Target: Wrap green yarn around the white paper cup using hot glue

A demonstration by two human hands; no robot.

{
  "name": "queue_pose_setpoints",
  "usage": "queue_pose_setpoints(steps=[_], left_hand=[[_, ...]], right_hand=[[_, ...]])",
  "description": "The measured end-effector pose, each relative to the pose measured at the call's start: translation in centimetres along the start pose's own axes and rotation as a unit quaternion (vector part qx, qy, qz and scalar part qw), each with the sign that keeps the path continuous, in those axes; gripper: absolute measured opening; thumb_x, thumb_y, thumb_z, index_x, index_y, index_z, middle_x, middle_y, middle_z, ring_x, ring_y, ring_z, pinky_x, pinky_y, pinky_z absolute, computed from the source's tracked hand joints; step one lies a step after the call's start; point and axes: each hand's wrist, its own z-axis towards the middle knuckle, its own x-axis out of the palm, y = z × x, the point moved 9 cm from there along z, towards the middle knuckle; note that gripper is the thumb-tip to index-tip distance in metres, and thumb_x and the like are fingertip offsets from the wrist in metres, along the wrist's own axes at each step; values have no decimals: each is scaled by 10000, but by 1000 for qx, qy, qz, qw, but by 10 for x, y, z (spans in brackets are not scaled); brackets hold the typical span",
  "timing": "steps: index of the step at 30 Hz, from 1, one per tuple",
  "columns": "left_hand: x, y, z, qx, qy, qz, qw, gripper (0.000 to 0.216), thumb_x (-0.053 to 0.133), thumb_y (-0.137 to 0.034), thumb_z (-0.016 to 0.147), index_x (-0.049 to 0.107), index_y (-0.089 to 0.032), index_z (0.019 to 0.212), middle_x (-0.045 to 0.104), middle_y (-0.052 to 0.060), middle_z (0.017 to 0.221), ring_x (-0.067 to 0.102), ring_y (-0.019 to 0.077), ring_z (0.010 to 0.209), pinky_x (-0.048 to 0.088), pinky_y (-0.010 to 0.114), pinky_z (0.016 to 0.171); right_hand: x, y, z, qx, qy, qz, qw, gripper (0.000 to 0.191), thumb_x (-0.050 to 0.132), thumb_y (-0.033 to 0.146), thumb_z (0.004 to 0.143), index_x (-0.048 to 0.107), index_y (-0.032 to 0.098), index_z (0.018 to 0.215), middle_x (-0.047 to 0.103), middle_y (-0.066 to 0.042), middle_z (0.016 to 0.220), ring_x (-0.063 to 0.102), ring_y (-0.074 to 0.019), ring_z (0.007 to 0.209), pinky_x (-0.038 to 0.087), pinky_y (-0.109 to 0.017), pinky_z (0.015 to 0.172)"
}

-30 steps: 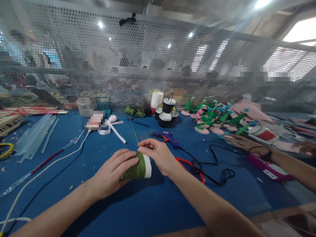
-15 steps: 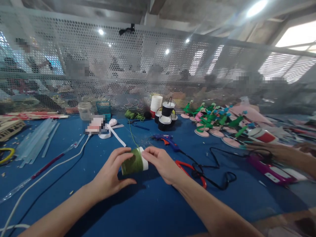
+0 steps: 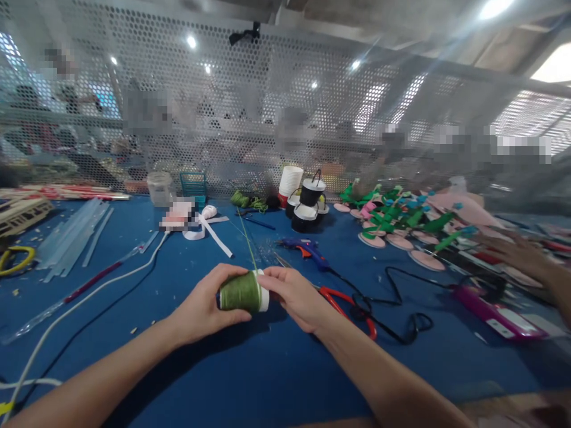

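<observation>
My left hand is wrapped round a cup wound with green cord, held on its side just above the blue table. My right hand presses its fingertips against the cup's white rim, pinching the green cord there. A thin green strand runs from the cup away toward a green cord bundle at the back.
A blue glue gun and red-handled scissors lie right of my hands. Black and white cups stand behind. Green and pink craft pieces fill the right, where another person's hand reaches. Clear glue sticks lie at left.
The cup has been turned in my hands, and more of its white rim is covered. The other person's hand at right has moved farther right.
</observation>
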Motion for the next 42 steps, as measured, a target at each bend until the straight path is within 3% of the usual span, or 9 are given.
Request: queue_pose_setpoints(steps=[8, 14, 19, 22, 33, 37, 42], left_hand=[[1, -8, 0, 52, 0, 32, 998, 400, 607, -281, 755, 444, -211, 1113, 526, 65, 1061, 517, 216, 983, 428, 383, 860], [1, -10, 1, 59, 7, 40, 997, 385, 605, -286, 745, 459, -209, 1093, 534, 62, 1036, 531, 214, 946, 440, 372, 834], [6, -7, -1, 31, 38, 27, 998, 384, 602, -296, 729, 482, -194, 1080, 553, 57, 1010, 546, 211, 909, 449, 364, 806], [8, -5, -2, 6, 53, 12, 999, 381, 585, -308, 732, 490, -173, 1075, 567, 64, 1008, 556, 212, 887, 456, 365, 788], [12, -11, -4, 8, 77, 20, 997, 358, 589, -313, 727, 503, -177, 1047, 597, 42, 953, 575, 192, 828, 468, 327, 735], [12, -7, -4, 10, 65, 51, 997, 383, 622, -334, 689, 447, -168, 987, 582, 49, 892, 577, 198, 772, 481, 337, 680], [15, -15, -8, 87, 58, 41, 994, 607, 656, -317, 684, 311, -188, 1166, 547, 114, 1090, 559, 248, 1000, 460, 400, 844]], right_hand=[[-4, -5, 2, 10, -8, -27, 1000, 316, 700, 431, 567, 535, 165, 614, 504, 44, 564, 447, -97, 535, 342, -252, 556], [-25, 16, 6, -110, -87, -164, 976, 358, 578, 528, 697, 558, 180, 780, 581, -21, 779, 533, -158, 758, 399, -295, 709], [-4, 23, 8, -122, 3, -149, 981, 400, 475, 558, 768, 615, 190, 845, 635, -52, 924, 554, -170, 878, 395, -313, 795], [3, 27, 14, -111, 24, -147, 983, 453, 469, 589, 753, 663, 182, 796, 648, -66, 919, 558, -182, 909, 397, -321, 801], [22, 77, 68, -128, 26, -184, 974, 434, 517, 571, 735, 659, 169, 649, 658, -59, 804, 553, -144, 716, 394, -250, 609], [35, 81, 83, -128, 36, -213, 968, 420, 511, 525, 768, 652, 163, 607, 667, -57, 768, 538, -129, 658, 380, -240, 574], [45, 71, 97, -113, 42, -269, 955, 476, 443, 500, 822, 639, 154, 560, 673, -64, 740, 524, -113, 586, 376, -239, 536]])
